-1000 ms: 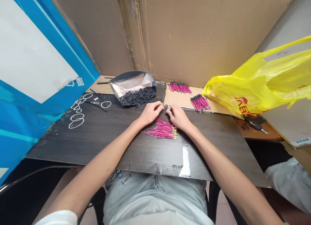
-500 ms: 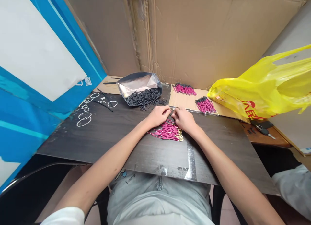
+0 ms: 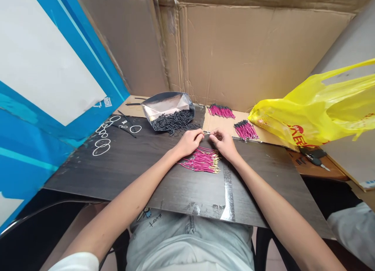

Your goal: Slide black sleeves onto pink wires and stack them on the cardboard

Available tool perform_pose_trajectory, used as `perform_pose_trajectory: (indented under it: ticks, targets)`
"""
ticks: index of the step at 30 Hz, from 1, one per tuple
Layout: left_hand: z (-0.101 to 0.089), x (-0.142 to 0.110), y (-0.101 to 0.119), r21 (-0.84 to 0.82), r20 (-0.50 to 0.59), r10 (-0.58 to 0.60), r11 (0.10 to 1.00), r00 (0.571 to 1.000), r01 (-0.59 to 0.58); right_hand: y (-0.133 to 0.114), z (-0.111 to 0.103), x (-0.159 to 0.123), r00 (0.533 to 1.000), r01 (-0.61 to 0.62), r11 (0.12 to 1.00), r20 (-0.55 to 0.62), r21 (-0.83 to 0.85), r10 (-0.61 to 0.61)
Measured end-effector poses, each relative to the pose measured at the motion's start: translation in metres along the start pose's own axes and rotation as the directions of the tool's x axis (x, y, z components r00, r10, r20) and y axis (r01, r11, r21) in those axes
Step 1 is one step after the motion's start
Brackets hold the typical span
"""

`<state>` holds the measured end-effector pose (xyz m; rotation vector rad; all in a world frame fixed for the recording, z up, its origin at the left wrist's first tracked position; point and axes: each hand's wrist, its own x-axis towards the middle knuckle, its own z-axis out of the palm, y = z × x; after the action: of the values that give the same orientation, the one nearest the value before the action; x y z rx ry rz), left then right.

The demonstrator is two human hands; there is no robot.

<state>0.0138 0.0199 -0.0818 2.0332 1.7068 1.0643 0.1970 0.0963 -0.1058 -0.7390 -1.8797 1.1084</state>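
My left hand (image 3: 190,141) and my right hand (image 3: 224,143) meet fingertip to fingertip over the dark board (image 3: 131,165). Between them they pinch one thin pink wire (image 3: 206,133); a small black sleeve may be on it, too small to tell. Just below the hands lies a loose pile of pink wires with gold tips (image 3: 202,162). Behind the left hand a heap of short black tubes (image 3: 173,121) spills out of a silver foil bag (image 3: 165,103).
Two bundles of pink wires with black ends (image 3: 245,130) (image 3: 220,111) lie on cardboard at the back. A yellow plastic bag (image 3: 316,111) fills the right side, with keys (image 3: 315,158) near it. White rings (image 3: 102,143) lie on the board at left. Cardboard walls stand behind, a blue panel at left.
The hands stay together at the same spot above the pink pile; their fingertips have drawn slightly apart along the wire. The view has shifted a little.
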Motion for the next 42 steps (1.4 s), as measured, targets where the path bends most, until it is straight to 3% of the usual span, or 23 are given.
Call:
perform_pose_trajectory:
  ticks: [6,42]
  targets:
    - [-0.0021,-0.0002,0.0039,-0.016,-0.006,-0.008,1.000,1.000,0.008,-0.0022,-0.0008,0.0002,1.000,-0.023,0.994,0.008,0.103,0.022]
    - [-0.0048,-0.0019,0.0060,0.015,0.090,-0.008,1.000,0.996,0.007,-0.0064,0.0009,-0.0042,0.999,0.030,0.998,0.017,0.062,-0.031]
